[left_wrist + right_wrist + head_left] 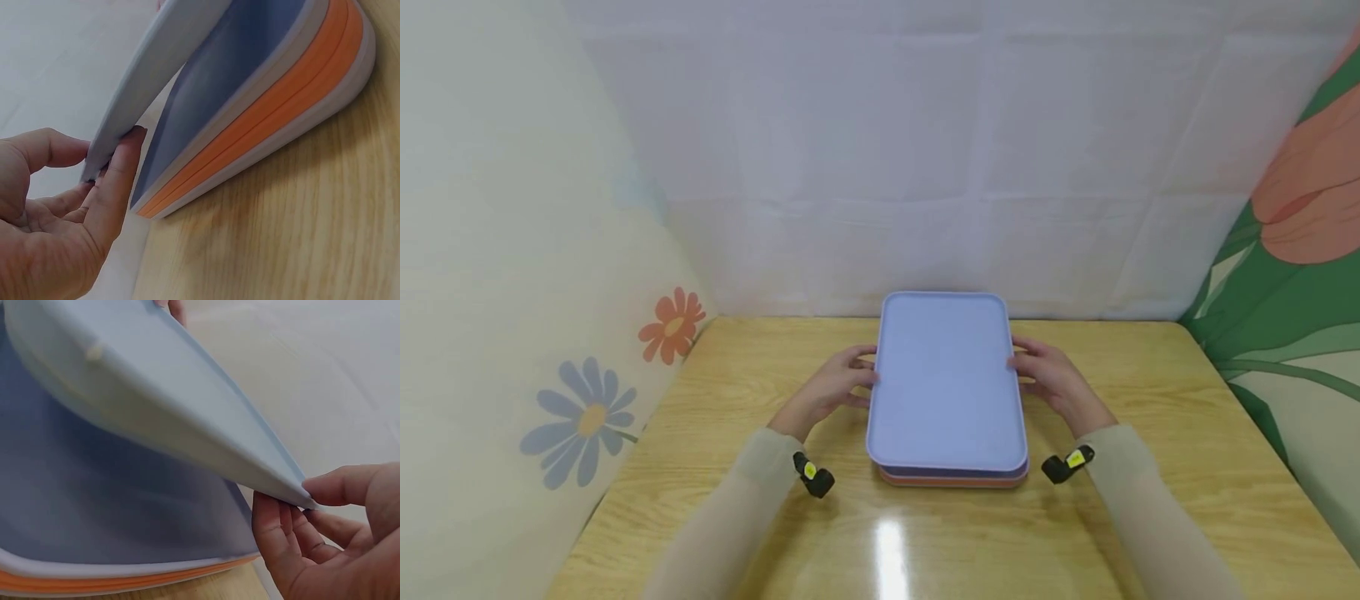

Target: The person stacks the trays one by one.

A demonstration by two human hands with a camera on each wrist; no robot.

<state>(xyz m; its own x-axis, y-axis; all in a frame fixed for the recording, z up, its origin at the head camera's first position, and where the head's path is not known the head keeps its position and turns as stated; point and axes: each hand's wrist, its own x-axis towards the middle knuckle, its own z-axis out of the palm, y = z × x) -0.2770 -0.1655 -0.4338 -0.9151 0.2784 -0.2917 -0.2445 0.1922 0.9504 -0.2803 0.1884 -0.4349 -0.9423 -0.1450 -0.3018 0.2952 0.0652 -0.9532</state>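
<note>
A light blue rectangular tray (947,379) with a low raised rim is lifted over a stack of trays. My left hand (835,383) pinches its left edge, thumb on the rim and fingers (119,178) beneath. On the opposite side, my right hand (1052,379) grips the right edge the same way, with the thumb above and the fingers (275,531) curled under. A gap shows between the lifted tray and the darker blue top tray (94,487) of the stack. Orange rims (294,84) and a pale bottom rim show below that.
The stack stands on a wood-grain table (1150,433) near its back edge. Behind hangs a white creased cloth (925,150). Flower-printed panels border the left (587,421) and right (1300,200) sides.
</note>
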